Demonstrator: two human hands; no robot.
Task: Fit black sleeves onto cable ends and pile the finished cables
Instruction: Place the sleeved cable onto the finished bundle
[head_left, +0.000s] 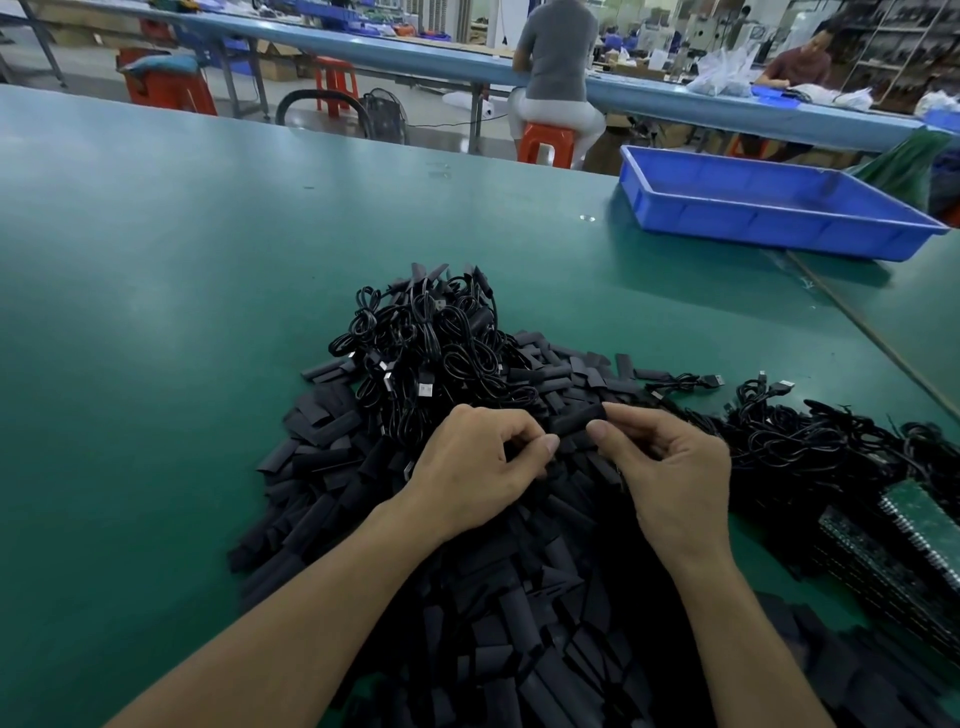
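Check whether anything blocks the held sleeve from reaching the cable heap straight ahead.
Nothing visible does. The right hand pinches the black sleeve just in front of the cable heap; only loose sleeves lie flat between them. The left hand sits beside the path.

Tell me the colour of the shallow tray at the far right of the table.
The tray is blue; the head view shows it best.

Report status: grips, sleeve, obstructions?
Right grip pinches black sleeve. Left grip curled at its other end, contents hidden. Cable pile behind, loose sleeves beneath. Nothing blocking.
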